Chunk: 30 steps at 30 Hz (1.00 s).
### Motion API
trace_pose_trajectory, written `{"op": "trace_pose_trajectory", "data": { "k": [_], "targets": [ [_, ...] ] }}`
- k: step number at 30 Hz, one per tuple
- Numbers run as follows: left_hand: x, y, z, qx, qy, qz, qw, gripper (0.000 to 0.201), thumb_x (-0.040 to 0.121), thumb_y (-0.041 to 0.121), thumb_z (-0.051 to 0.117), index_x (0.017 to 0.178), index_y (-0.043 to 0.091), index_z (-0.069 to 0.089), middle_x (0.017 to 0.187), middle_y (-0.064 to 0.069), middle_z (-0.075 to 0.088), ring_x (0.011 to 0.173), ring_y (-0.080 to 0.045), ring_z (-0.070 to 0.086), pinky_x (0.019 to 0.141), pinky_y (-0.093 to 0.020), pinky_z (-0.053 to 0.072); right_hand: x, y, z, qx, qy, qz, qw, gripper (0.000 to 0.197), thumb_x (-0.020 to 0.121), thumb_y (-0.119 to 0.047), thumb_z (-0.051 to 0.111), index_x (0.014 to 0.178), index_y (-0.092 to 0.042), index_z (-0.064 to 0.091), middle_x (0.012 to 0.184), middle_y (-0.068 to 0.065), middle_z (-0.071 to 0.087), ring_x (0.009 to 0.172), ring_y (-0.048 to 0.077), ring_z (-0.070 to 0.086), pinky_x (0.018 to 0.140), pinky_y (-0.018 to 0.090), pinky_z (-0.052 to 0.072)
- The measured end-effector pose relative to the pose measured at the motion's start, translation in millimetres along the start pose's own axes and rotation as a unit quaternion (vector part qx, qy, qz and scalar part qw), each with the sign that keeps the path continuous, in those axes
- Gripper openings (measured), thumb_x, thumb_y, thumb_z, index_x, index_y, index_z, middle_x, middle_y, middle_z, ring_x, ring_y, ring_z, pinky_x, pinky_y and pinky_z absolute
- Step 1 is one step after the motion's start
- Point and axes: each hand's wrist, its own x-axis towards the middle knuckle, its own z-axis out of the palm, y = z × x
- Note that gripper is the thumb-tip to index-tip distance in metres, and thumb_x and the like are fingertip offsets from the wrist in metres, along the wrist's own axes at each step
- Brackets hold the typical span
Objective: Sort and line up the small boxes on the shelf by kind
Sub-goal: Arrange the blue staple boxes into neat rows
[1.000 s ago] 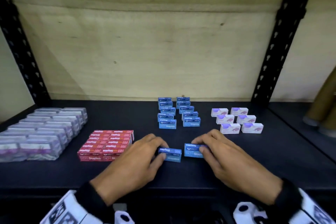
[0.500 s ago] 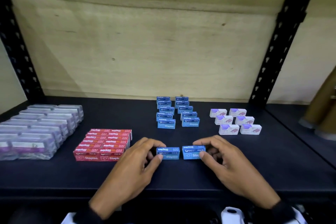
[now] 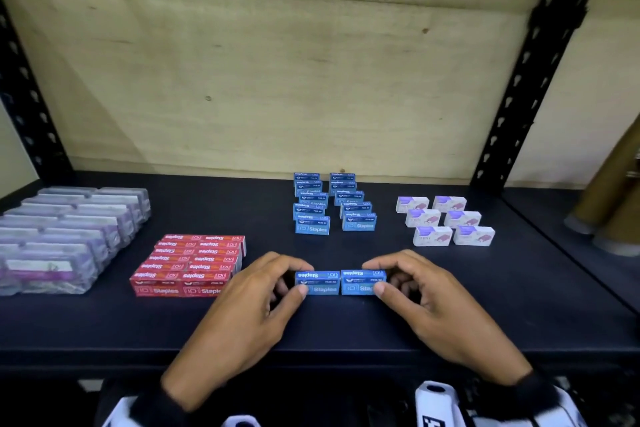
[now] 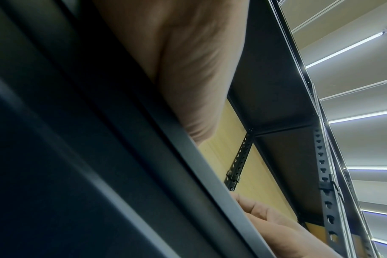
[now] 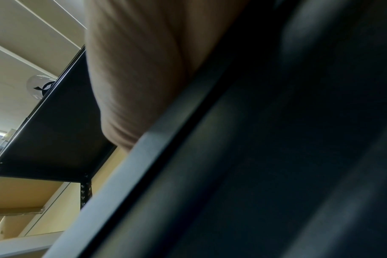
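Note:
Two blue staple boxes stand side by side near the front of the dark shelf [image 3: 346,322]. My left hand [image 3: 304,279] pinches the left blue box [image 3: 320,282] between thumb and fingers. My right hand [image 3: 372,279] pinches the right blue box [image 3: 360,282] the same way. Behind them stand two rows of blue boxes [image 3: 327,204]. Red staple boxes [image 3: 190,263] lie in two rows to the left, clear purple-labelled boxes [image 3: 59,232] at far left, white-and-purple boxes [image 3: 445,224] at right. Both wrist views show only a palm and the shelf's front edge [image 4: 166,139] [image 5: 166,139].
A plywood back panel [image 3: 277,80] closes the shelf behind the boxes. Black perforated uprights [image 3: 533,80] stand at both sides. Cardboard tubes [image 3: 609,204] stand on the neighbouring shelf at far right. Bare shelf lies between the held boxes and the blue rows.
Both hands have slid the two blue boxes together and squared them, so they now sit almost touching, fronts facing me. The head view has shifted slightly.

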Motion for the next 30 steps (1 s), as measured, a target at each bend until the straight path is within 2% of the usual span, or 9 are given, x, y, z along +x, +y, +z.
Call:
{"op": "trace_pose_trajectory", "data": {
  "k": [6,12,16,18,20,22,25,27,30],
  "targets": [
    [0,0,0,-0.001,0.001,-0.003,1.0,0.02,0.092,0.025,0.065,0.108,0.037,0.065,0.1,0.027,0.051,0.084,0.0,0.053,0.069,-0.007,0.038,1,0,0,-0.006,0.001,0.009,1.0,0.022,0.091,-0.026,0.068,0.107,-0.041,0.067,0.089,-0.013,0.06,0.079,0.014,0.059,0.073,0.018,0.048],
    [0,0,2,-0.001,0.005,-0.012,1.0,0.022,0.092,0.026,0.065,0.111,0.037,0.065,0.096,0.03,0.051,0.083,0.003,0.053,0.067,-0.006,0.037,1,0,0,-0.007,0.001,0.016,1.0,0.02,0.091,-0.027,0.069,0.105,-0.041,0.068,0.091,-0.011,0.062,0.08,0.015,0.06,0.076,0.026,0.051],
    [1,-2,2,0.005,0.01,-0.028,1.0,0.034,0.091,0.04,0.064,0.124,0.037,0.059,0.1,0.024,0.055,0.087,-0.006,0.056,0.07,-0.009,0.041,1,-2,2,0.013,0.034,0.021,0.999,0.018,0.09,-0.034,0.068,0.107,-0.038,0.067,0.097,-0.013,0.059,0.083,0.015,0.063,0.077,0.031,0.052],
    [1,1,1,0.003,0.01,-0.041,0.999,0.042,0.089,0.048,0.062,0.129,0.037,0.055,0.106,0.025,0.051,0.089,-0.007,0.056,0.071,-0.011,0.042,2,-4,1,0.023,0.062,0.031,0.997,0.02,0.088,-0.043,0.065,0.107,-0.037,0.067,0.102,-0.017,0.058,0.085,0.011,0.064,0.079,0.027,0.052],
    [0,6,-4,0.009,-0.003,-0.049,0.999,0.049,0.088,0.054,0.058,0.133,0.038,0.05,0.108,0.028,0.044,0.094,-0.004,0.054,0.072,-0.011,0.043,2,-7,-3,0.024,0.065,0.049,0.996,0.032,0.081,-0.056,0.059,0.108,-0.038,0.065,0.106,-0.018,0.057,0.088,0.007,0.064,0.08,0.023,0.052],
    [-2,15,-14,0.044,-0.044,-0.049,0.997,0.055,0.087,0.061,0.051,0.137,0.041,0.041,0.114,0.033,0.035,0.101,0.004,0.048,0.075,-0.009,0.042,1,-12,-12,0.002,0.037,0.061,0.997,0.043,0.076,-0.064,0.056,0.112,-0.041,0.062,0.11,-0.017,0.055,0.09,0.004,0.063,0.083,0.025,0.053],
    [2,29,-37,0.125,-0.118,-0.04,0.984,0.058,0.085,0.071,0.04,0.138,0.047,0.034,0.121,0.037,0.028,0.105,0.013,0.044,0.086,-0.012,0.041,0,-26,-33,-0.053,-0.016,0.048,0.997,0.048,0.075,-0.074,0.052,0.114,-0.048,0.058,0.109,-0.02,0.053,0.091,0.007,0.064,0.081,0.031,0.054],
    [14,40,-54,0.195,-0.147,-0.022,0.97,0.058,0.083,0.075,0.035,0.134,0.047,0.038,0.121,0.037,0.032,0.106,0.013,0.043,0.092,-0.014,0.038,5,-41,-51,-0.094,-0.046,0.047,0.993,0.049,0.072,-0.08,0.048,0.113,-0.053,0.056,0.107,-0.021,0.054,0.087,0.008,0.063,0.077,0.026,0.052],
    [44,52,-74,0.287,-0.162,0.002,0.944,0.052,0.085,0.073,0.039,0.13,0.047,0.042,0.121,0.031,0.046,0.109,0.005,0.05,0.093,-0.024,0.042,29,-59,-71,-0.162,-0.088,0.048,0.982,0.044,0.073,-0.074,0.047,0.107,-0.048,0.06,0.101,-0.026,0.057,0.09,0.001,0.06,0.076,0.019,0.048]
  ]
}}
